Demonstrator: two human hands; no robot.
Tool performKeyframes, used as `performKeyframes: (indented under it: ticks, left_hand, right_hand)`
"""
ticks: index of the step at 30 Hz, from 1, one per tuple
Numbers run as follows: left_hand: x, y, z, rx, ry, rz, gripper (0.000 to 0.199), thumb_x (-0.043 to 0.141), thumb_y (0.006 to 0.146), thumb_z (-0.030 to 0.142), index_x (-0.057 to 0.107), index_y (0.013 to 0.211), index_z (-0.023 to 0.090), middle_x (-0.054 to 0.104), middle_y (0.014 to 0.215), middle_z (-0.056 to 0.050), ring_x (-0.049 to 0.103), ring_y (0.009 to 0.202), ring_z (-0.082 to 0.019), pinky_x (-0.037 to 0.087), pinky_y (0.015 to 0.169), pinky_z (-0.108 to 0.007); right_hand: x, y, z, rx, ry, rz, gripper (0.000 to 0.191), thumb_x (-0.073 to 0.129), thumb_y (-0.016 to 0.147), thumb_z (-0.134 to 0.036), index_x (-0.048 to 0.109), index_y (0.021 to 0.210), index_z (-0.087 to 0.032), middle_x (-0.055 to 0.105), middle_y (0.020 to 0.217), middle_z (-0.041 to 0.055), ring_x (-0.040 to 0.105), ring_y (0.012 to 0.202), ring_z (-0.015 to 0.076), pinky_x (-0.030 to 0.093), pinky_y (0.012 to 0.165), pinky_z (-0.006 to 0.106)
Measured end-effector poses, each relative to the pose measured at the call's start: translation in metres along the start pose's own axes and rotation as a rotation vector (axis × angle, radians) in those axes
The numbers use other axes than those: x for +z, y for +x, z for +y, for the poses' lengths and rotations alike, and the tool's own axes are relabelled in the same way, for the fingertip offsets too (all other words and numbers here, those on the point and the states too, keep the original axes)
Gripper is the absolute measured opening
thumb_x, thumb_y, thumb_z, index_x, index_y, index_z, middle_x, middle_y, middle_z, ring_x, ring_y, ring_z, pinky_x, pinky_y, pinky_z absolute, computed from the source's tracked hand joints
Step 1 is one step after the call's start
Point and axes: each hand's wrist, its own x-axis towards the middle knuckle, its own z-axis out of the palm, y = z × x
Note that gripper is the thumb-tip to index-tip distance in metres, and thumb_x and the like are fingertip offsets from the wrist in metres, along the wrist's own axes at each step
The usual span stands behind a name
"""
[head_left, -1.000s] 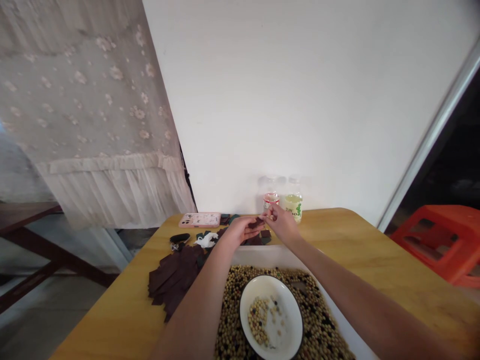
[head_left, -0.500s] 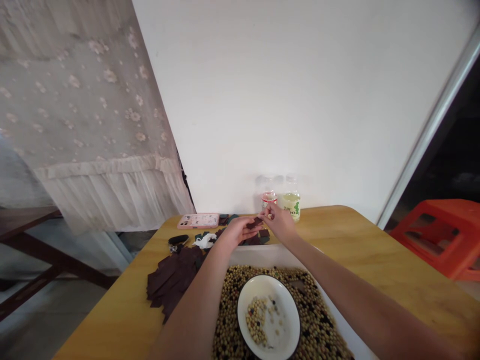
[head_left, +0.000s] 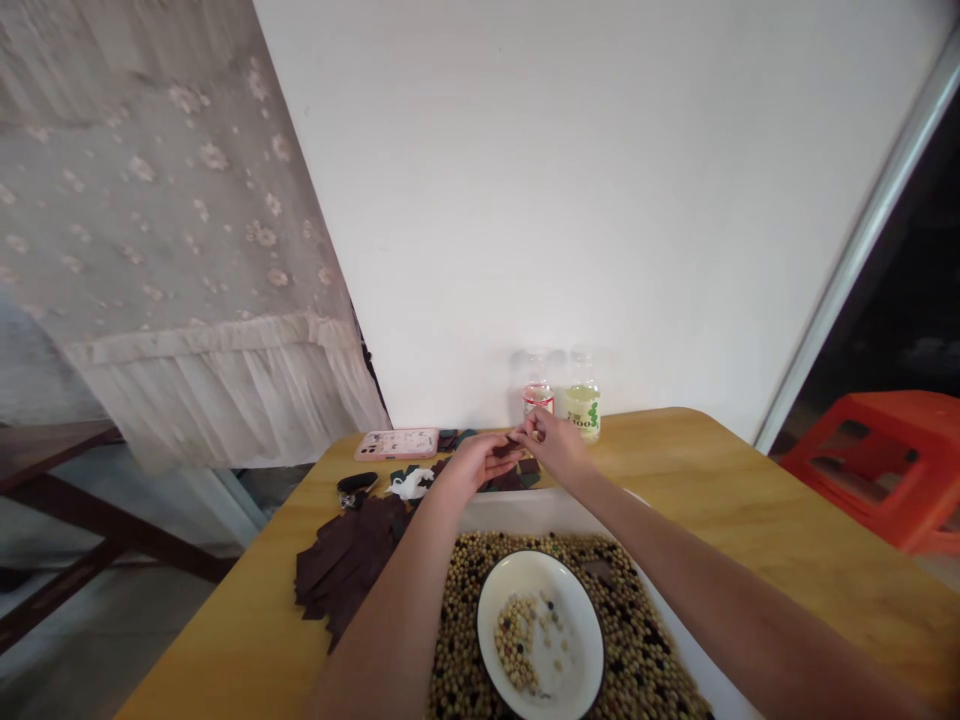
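One small dark brown piece (head_left: 507, 449) on my feed, up beyond white tray (head_left: 487, 515): left hand (head_left: 478, 463) holds it along fingers, right hand (head_left: 551, 440) pinches its edge. I see bowl (head_left: 571, 690) of beads (head_left: 515, 640) nearer camera.

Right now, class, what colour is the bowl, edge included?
The bowl is white, edged in a dark colour; the head view shows it best.
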Motion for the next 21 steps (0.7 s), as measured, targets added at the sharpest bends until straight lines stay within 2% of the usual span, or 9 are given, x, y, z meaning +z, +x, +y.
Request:
performKeyframes:
  ticks: [6, 15, 21]
  left_hand:
    - [0.001, -0.0018, 0.0004, 0.001, -0.001, -0.011, 0.02, 0.049, 0.074, 0.01, 0.063, 0.088, 0.011, 0.068, 0.087, -0.01, 0.065, 0.077, -0.017, 0.051, 0.067, -0.023]
    - [0.0014, -0.0026, 0.0002, 0.001, -0.041, 0.005, 0.016, 0.049, 0.072, 0.008, 0.063, 0.078, 0.011, 0.069, 0.08, -0.01, 0.066, 0.073, -0.016, 0.051, 0.066, -0.023]
    - [0.0031, -0.0049, 0.0012, 0.002, -0.022, 0.003, 0.016, 0.049, 0.073, 0.01, 0.063, 0.081, 0.009, 0.068, 0.086, -0.012, 0.065, 0.075, -0.017, 0.051, 0.065, -0.022]
  right_hand:
    - [-0.0021, 0.0039, 0.0095, 0.065, 0.013, 0.076, 0.019, 0.056, 0.069, -0.029, 0.04, 0.062, -0.022, 0.065, 0.07, -0.0029, 0.057, 0.058, 0.0135, 0.039, 0.054, 0.024]
    - [0.0008, -0.0024, 0.0004, 0.018, -0.038, -0.001, 0.02, 0.054, 0.071, -0.031, 0.04, 0.061, -0.022, 0.064, 0.067, -0.0036, 0.054, 0.054, 0.0127, 0.037, 0.051, 0.023]
    - [-0.0012, 0.0007, 0.0054, 0.055, -0.023, 0.044, 0.02, 0.054, 0.07, -0.032, 0.04, 0.062, -0.021, 0.065, 0.072, -0.003, 0.056, 0.058, 0.0127, 0.038, 0.054, 0.023]
